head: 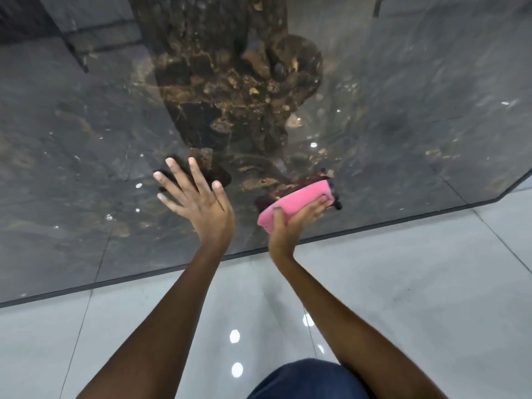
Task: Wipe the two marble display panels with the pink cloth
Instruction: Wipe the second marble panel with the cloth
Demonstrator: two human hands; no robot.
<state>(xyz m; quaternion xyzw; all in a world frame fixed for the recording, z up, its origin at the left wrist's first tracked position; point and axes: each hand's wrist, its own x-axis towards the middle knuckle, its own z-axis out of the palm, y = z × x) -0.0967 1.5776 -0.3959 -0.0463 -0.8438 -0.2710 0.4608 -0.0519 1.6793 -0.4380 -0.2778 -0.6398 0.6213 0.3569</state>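
A glossy dark marble panel [86,145] with brown and gold veining fills the upper part of the head view and mirrors my body. My right hand [290,223] is shut on a folded pink cloth [299,201], pressing it against the panel's lower part, close to its bottom edge. My left hand [201,208] is spread open with fingers apart, flat against or just off the marble, left of the cloth. Only one panel can be told apart here.
Shiny pale floor tiles [417,298] lie below the panel's dark bottom edge. The panel ends in an angled corner [515,185] at the right. My knee in dark blue fabric [308,381] shows at the bottom.
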